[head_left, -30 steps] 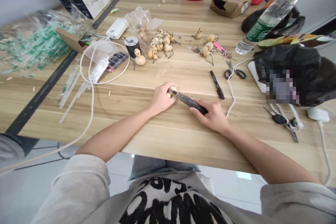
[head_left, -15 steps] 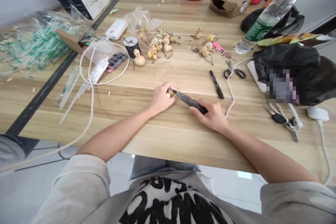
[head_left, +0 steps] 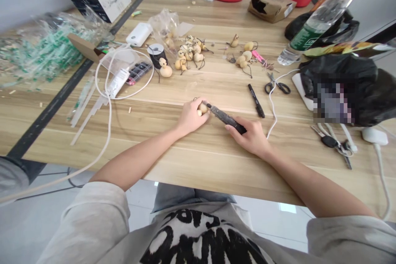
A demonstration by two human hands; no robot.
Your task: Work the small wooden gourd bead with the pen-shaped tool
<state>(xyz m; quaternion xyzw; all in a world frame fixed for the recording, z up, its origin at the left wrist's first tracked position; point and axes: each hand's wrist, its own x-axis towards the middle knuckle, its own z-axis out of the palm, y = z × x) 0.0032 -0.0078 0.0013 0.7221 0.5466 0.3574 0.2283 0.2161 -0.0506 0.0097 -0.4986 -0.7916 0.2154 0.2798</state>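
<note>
My left hand [head_left: 191, 117] is closed round a small pale gourd [head_left: 203, 108], resting just above the table. Part of the gourd is hidden by the fingers, and a bit of dark cord shows above them. In my right hand [head_left: 251, 135] is a dark, pen-shaped hand tool [head_left: 225, 118], gripped round its rear end. Its narrow tip reaches to the right side of the gourd, by the left fingertips; whether it touches I cannot tell. Several finished-looking small gourds with dark cords and drawn faces [head_left: 188, 51] lie beyond my hands.
A black marker [head_left: 256, 101] and black scissors [head_left: 277, 86] lie to the right, beside a white cable. Keys [head_left: 335, 142] and a black bag [head_left: 365, 86] are farther right. On the left are a thread spool [head_left: 157, 55], a white tube [head_left: 118, 82] and a looped cable.
The tool's tip has shifted slightly right, and more of the gourd shows between my left fingers. Both hands keep their grip.
</note>
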